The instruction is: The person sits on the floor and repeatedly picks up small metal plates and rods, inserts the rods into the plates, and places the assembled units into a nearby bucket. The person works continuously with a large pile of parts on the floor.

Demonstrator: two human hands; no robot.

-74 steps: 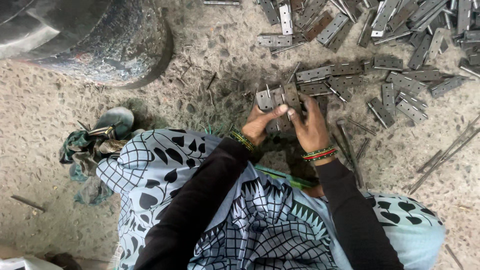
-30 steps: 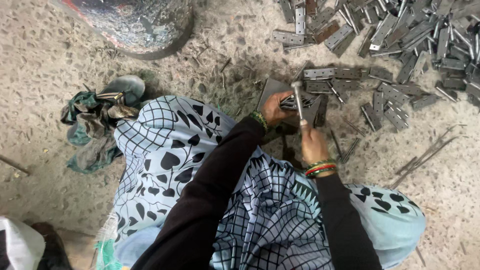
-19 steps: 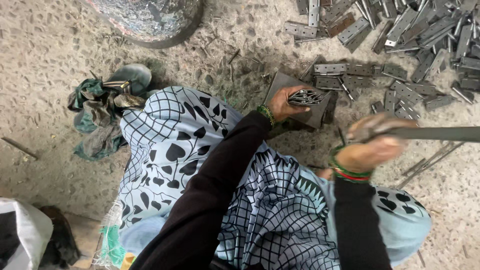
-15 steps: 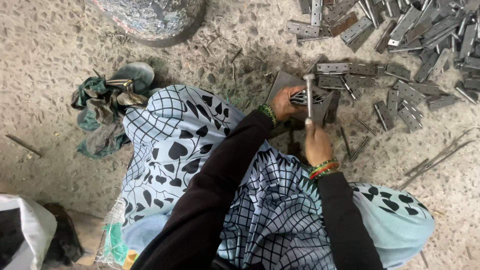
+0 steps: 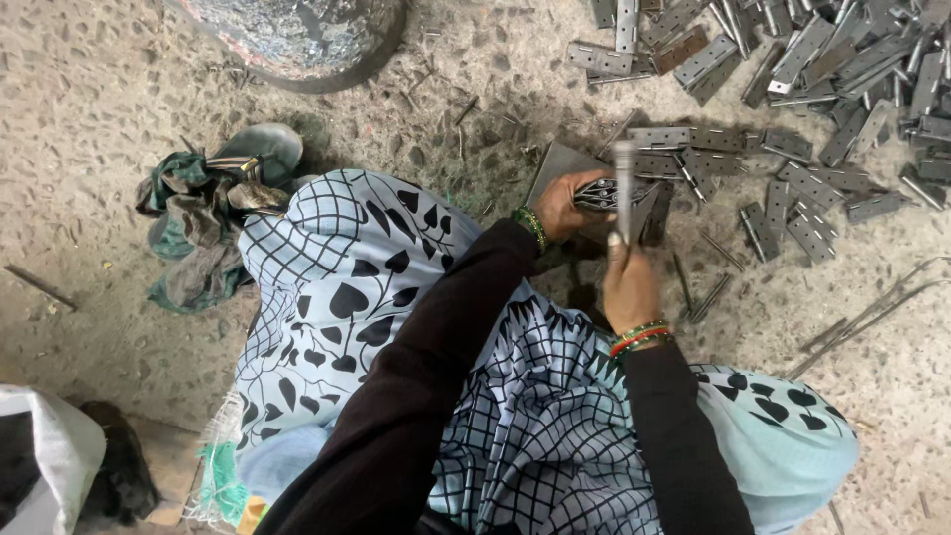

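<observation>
Our left hand point(image 5: 563, 206) pinches a metal hinge point(image 5: 606, 194) flat on a steel block point(image 5: 557, 166); our right hand point(image 5: 630, 287) grips a hammer point(image 5: 624, 178). The hinge looks stiff, light and sharp-edged, best held by its leaf edge.

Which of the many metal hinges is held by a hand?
The hinge on the metal block, pinned by the left hand under the hammer; the others lie loose.

A rough grey floor point(image 5: 119, 139) with small stones in it is seen all around. A big round metal tub point(image 5: 297, 40) is set at the top. A heap of old cloth point(image 5: 198, 238) is left near it. A white bag point(image 5: 45, 466) is seen in the bottom left corner. The place is lit by soft daylight.
</observation>
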